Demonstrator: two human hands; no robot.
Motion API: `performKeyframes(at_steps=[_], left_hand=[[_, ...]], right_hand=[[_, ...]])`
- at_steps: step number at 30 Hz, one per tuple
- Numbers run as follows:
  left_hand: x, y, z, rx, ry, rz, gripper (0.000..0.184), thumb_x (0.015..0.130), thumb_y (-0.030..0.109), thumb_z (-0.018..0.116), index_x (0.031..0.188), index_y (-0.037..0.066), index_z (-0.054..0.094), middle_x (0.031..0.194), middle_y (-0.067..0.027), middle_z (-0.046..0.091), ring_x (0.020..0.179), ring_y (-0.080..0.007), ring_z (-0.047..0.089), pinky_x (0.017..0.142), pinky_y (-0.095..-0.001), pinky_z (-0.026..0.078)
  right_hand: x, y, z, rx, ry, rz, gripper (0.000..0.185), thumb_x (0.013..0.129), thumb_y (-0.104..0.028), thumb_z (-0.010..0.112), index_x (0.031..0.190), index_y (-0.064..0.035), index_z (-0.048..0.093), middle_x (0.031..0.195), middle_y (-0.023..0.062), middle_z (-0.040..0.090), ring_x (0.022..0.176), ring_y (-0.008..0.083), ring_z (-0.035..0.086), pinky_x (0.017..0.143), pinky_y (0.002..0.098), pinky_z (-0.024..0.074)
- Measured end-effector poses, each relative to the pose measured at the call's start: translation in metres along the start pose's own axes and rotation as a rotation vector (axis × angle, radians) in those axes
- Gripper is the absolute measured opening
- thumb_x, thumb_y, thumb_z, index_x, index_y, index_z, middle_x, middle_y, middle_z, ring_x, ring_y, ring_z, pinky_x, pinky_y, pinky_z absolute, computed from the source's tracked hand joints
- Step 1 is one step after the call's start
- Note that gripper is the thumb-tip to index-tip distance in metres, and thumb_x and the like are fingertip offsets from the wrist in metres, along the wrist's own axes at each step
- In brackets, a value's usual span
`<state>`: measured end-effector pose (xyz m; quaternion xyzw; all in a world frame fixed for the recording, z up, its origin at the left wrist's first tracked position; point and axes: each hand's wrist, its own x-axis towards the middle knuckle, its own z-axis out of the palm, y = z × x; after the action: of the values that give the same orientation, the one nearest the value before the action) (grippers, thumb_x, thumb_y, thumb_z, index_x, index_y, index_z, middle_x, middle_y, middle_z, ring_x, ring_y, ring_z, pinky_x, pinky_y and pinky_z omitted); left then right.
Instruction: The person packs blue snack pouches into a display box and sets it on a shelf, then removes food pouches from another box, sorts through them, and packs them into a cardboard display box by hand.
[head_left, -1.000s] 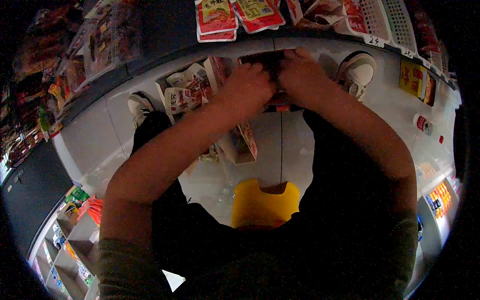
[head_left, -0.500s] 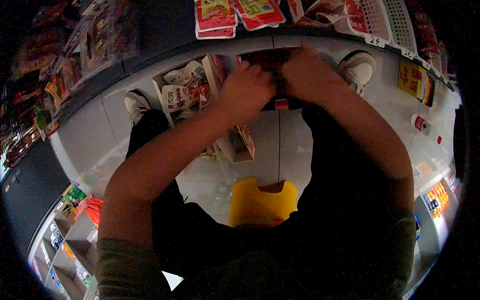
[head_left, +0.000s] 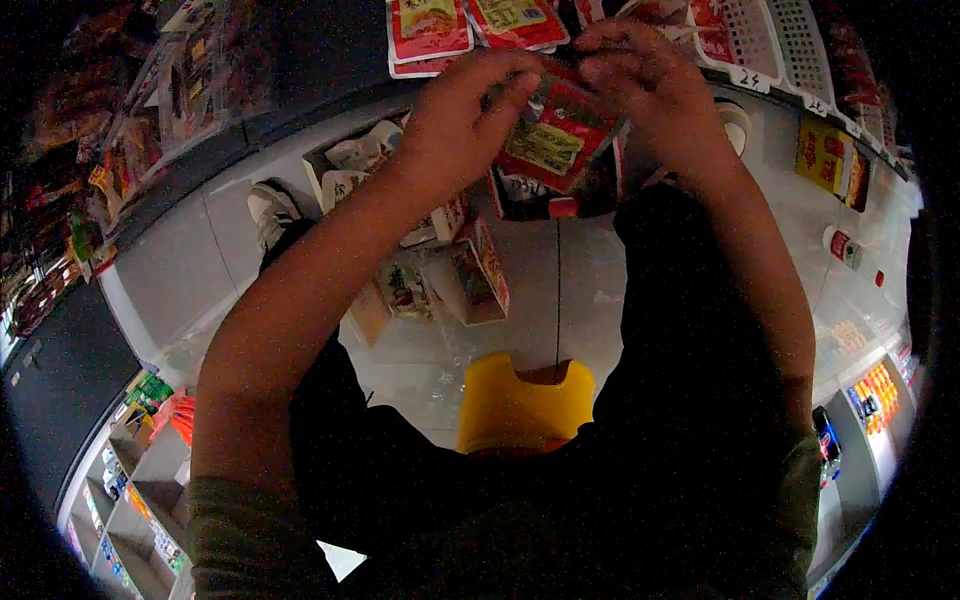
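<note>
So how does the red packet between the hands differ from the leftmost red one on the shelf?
Place: the hand-side packet is between the left hand and right hand; the shelf packet lies on the dark shelf.
Angle: the hand-side packet is askew in view, the shelf packet nearly square.
Both: red with a yellowish panel.

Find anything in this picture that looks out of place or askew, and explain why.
On the floor at the picture's right, a white-and-red container may be lying on its side, with a small red piece near it, too small to identify. Both look stray, loose on the floor away from the boxed packets.
</note>
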<state>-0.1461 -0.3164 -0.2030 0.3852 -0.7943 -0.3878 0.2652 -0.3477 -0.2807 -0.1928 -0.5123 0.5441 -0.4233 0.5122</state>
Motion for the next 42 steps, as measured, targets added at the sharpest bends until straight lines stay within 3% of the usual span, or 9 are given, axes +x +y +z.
performKeyframes(at_steps=[5, 9, 14, 16, 20, 22, 24, 35, 42], left_hand=[[0.019, -0.001, -0.011, -0.104, 0.204, -0.089, 0.020, 0.089, 0.019, 0.056, 0.100, 0.003, 0.055, 0.093, -0.0086, 0.060, 0.076, -0.0169, 0.057, 0.069, -0.0306, 0.047], [0.030, -0.003, -0.019, -0.229, 0.318, -0.286, 0.028, 0.090, 0.020, 0.056, 0.111, 0.003, 0.053, 0.102, -0.0108, 0.060, 0.095, -0.0186, 0.056, 0.083, -0.0305, 0.045], [0.030, 0.008, -0.016, -0.540, 0.384, -0.541, 0.037, 0.087, 0.017, 0.058, 0.119, 0.003, 0.046, 0.104, -0.0116, 0.060, 0.097, -0.0216, 0.057, 0.084, -0.0314, 0.046], [0.025, -0.016, -0.015, -0.767, 0.131, -0.570, 0.051, 0.080, 0.017, 0.067, 0.121, 0.004, 0.038, 0.105, -0.0099, 0.059, 0.094, -0.0194, 0.058, 0.078, -0.0305, 0.046], [0.013, -0.036, -0.007, -0.759, 0.125, -0.602, 0.055, 0.078, 0.005, 0.067, 0.123, 0.003, 0.036, 0.111, -0.0115, 0.056, 0.102, -0.0201, 0.055, 0.085, -0.0341, 0.046], [0.013, -0.039, -0.008, -0.757, 0.169, -0.564, 0.056, 0.077, 0.004, 0.067, 0.123, 0.003, 0.036, 0.111, -0.0118, 0.056, 0.102, -0.0201, 0.055, 0.085, -0.0336, 0.045], [0.017, -0.037, -0.012, -0.761, 0.209, -0.531, 0.056, 0.077, 0.002, 0.067, 0.123, 0.003, 0.036, 0.111, -0.0122, 0.056, 0.102, -0.0201, 0.055, 0.085, -0.0332, 0.045], [0.057, -0.130, -0.072, -0.161, 0.335, -0.518, 0.063, 0.073, 0.016, 0.074, 0.122, -0.003, 0.040, 0.104, -0.0165, 0.061, 0.089, -0.0230, 0.061, 0.079, -0.0356, 0.049], [0.047, -0.148, -0.068, 0.145, 0.370, -0.311, 0.054, 0.075, 0.016, 0.070, 0.118, -0.005, 0.044, 0.109, -0.0200, 0.059, 0.090, -0.0256, 0.061, 0.078, -0.0368, 0.050]], right_hand=[[0.003, 0.009, 0.002, 0.067, -0.056, 0.122, 0.037, 0.082, -0.031, 0.064, 0.110, -0.0061, 0.060, 0.104, 0.0082, 0.063, 0.093, 0.0201, 0.060, 0.084, 0.0308, 0.0468], [-0.003, 0.006, 0.016, -0.072, -0.346, 0.276, 0.035, 0.085, -0.023, 0.062, 0.114, -0.0034, 0.056, 0.104, 0.0062, 0.062, 0.095, 0.0167, 0.059, 0.089, 0.0313, 0.0442], [0.002, 0.014, 0.023, 0.213, -0.264, 0.310, 0.029, 0.085, -0.020, 0.062, 0.109, -0.0036, 0.059, 0.098, 0.0055, 0.065, 0.084, 0.0130, 0.062, 0.066, 0.0255, 0.0519], [0.004, 0.022, 0.024, 0.246, -0.148, 0.345, 0.028, 0.084, -0.020, 0.063, 0.107, -0.0039, 0.060, 0.093, 0.0052, 0.065, 0.076, 0.0115, 0.062, 0.052, 0.0241, 0.0496], [0.008, 0.019, 0.028, 0.366, -0.179, 0.464, 0.029, 0.084, -0.024, 0.062, 0.105, -0.0039, 0.062, 0.095, 0.0069, 0.066, 0.080, 0.0148, 0.063, 0.067, 0.0287, 0.0520], [0.013, 0.016, 0.040, 0.282, -0.064, 0.473, 0.024, 0.084, -0.021, 0.063, 0.102, -0.0040, 0.060, 0.079, 0.0040, 0.064, 0.055, 0.0102, 0.056, 0.045, 0.0236, 0.0425], [0.019, 0.004, 0.040, 0.218, -0.120, 0.469, 0.022, 0.084, -0.022, 0.063, 0.098, -0.0047, 0.060, 0.075, 0.0031, 0.062, 0.053, 0.0098, 0.054, 0.044, 0.0232, 0.0418], [0.008, 0.040, 0.010, -0.207, -0.286, 0.169, 0.016, 0.084, -0.021, 0.060, 0.087, -0.0049, 0.057, 0.073, 0.0032, 0.058, 0.057, 0.0085, 0.053, 0.049, 0.0216, 0.0439], [0.006, 0.030, 0.024, -0.928, -0.568, -0.046, 0.020, 0.080, -0.013, 0.056, 0.097, -0.0037, 0.060, 0.093, 0.0140, 0.063, 0.084, 0.0299, 0.062, 0.074, 0.0391, 0.0496]])
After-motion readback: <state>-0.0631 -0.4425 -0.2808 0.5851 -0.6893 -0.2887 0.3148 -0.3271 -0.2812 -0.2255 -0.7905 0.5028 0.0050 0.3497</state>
